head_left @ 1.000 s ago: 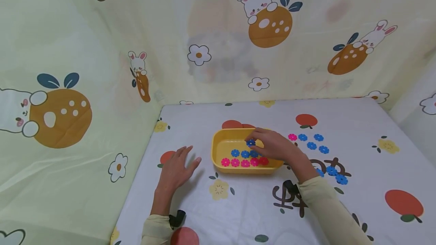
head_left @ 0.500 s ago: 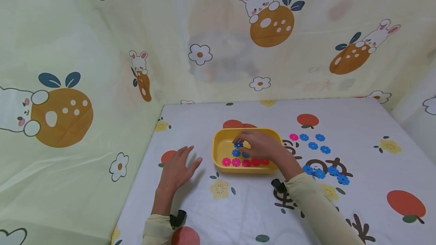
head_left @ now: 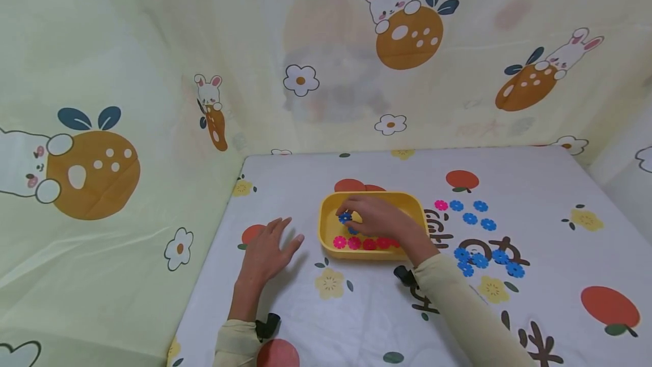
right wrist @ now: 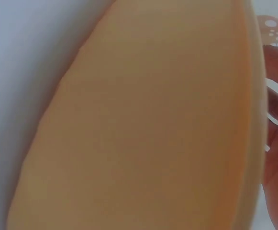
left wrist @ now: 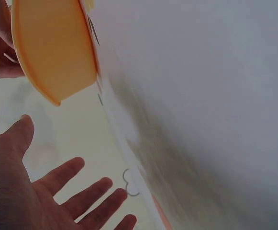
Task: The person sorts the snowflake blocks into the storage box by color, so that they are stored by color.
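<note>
A yellow plastic tray [head_left: 364, 255] stands in the middle of the table. Over its left part, my right hand [head_left: 382, 221] pinches a blue notched flower-shaped disc [head_left: 345, 218] between thumb and fingers. Just below lies another blue disc [head_left: 353, 230], partly covered by the hand. Pink discs [head_left: 354, 243] form a row along the tray's near side. My left hand [head_left: 267, 254] is held to the left of the tray, fingers spread, holding nothing. In the left wrist view its palm [left wrist: 14, 196] shows below the tray's end [left wrist: 57, 52]. The tray wall [right wrist: 139, 115] hides most of the right wrist view.
Right of the tray lie one pink disc [head_left: 441, 205] and several blue discs [head_left: 470, 218]. A second blue group [head_left: 480, 260] sits nearer, beside the right sleeve [head_left: 458, 304]. A printed cloth [head_left: 305, 44] hangs behind the table.
My right hand has moved left over the tray, carrying the blue disc toward the row's left end. More blue discs right of the forearm have come into sight. The left hand stays put.
</note>
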Demonstrator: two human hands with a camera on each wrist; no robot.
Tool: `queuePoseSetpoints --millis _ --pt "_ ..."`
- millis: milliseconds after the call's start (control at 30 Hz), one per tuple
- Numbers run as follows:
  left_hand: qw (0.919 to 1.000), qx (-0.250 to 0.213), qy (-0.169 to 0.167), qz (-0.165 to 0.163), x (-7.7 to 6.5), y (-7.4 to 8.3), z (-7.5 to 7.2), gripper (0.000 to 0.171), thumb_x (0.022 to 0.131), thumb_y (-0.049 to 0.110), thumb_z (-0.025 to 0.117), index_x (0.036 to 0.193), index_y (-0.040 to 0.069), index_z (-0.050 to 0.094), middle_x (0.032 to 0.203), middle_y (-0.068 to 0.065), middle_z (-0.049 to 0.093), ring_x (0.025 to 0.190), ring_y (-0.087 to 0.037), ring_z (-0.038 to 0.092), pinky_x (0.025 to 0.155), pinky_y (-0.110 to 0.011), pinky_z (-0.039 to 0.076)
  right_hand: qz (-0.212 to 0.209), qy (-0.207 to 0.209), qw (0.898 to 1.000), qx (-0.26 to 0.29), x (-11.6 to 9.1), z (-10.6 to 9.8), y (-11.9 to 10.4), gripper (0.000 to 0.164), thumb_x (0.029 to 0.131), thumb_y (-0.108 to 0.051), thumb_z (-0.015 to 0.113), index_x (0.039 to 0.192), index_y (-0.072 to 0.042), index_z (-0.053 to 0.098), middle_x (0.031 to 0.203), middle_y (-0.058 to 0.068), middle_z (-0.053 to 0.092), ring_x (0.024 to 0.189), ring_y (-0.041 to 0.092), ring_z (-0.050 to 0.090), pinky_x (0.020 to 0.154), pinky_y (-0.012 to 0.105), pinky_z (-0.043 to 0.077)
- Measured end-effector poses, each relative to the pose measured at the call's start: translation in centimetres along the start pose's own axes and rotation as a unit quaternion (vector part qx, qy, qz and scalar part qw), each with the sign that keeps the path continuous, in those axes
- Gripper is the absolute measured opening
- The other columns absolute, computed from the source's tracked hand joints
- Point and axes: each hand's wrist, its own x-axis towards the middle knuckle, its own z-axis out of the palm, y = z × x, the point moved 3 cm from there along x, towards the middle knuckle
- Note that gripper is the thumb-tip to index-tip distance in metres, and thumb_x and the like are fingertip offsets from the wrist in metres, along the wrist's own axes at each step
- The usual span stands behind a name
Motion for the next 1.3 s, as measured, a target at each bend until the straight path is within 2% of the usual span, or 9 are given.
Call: queuePoseSetpoints --millis 367,967,1200,1300 --pt "1.0000 -0.001 -0.004 -0.007 -0.1 -0.5 0.0 0.072 0.104 0.062 0.058 0.159 0.017 0.054 0.163 -0.016 0.051 0.147 -0.037 0.052 0.112 -0.061 0.050 -0.019 -0.005 1.000 -0.004 1.6 0.4 -1.4 0.035 0.097 -0.019 0.082 0.131 -0.014 0.074 0.132 0.001 0.072 0.123 0.022 0.068 0.105 0.039 0.058" --pt "0.9999 -0.008 0.002 -0.010 -0.3 -0.9 0.0 0.072 0.103 0.063 0.059 0.159 0.017 0.054 0.162 -0.016 0.051 0.148 -0.037 0.051 0.111 -0.061 0.051 0.002 -0.034 0.999 -0.028 2.8 3.0 -0.1 0.029 0.098 -0.026 0.082 0.125 -0.018 0.077 0.118 -0.002 0.070 0.107 0.016 0.065 0.100 0.035 0.058" --pt "0.9999 -0.010 0.001 -0.011 -0.3 -1.0 -0.1 0.072 0.104 0.063 0.058 0.159 0.017 0.054 0.163 -0.016 0.051 0.148 -0.037 0.051 0.111 -0.062 0.050 -0.005 -0.031 0.999 -0.041 3.2 3.9 0.6 0.028 0.096 -0.022 0.084 0.122 -0.016 0.078 0.113 -0.001 0.072 0.100 0.016 0.065 0.099 0.035 0.059" --pt "0.9999 -0.012 0.002 -0.012 -0.4 -1.0 -0.1 0.072 0.104 0.062 0.058 0.159 0.017 0.054 0.163 -0.016 0.050 0.148 -0.037 0.051 0.112 -0.062 0.050 0.005 -0.033 0.999 -0.039 3.4 4.2 0.9 0.029 0.095 -0.022 0.085 0.122 -0.015 0.078 0.113 -0.001 0.073 0.100 0.016 0.064 0.100 0.035 0.058"
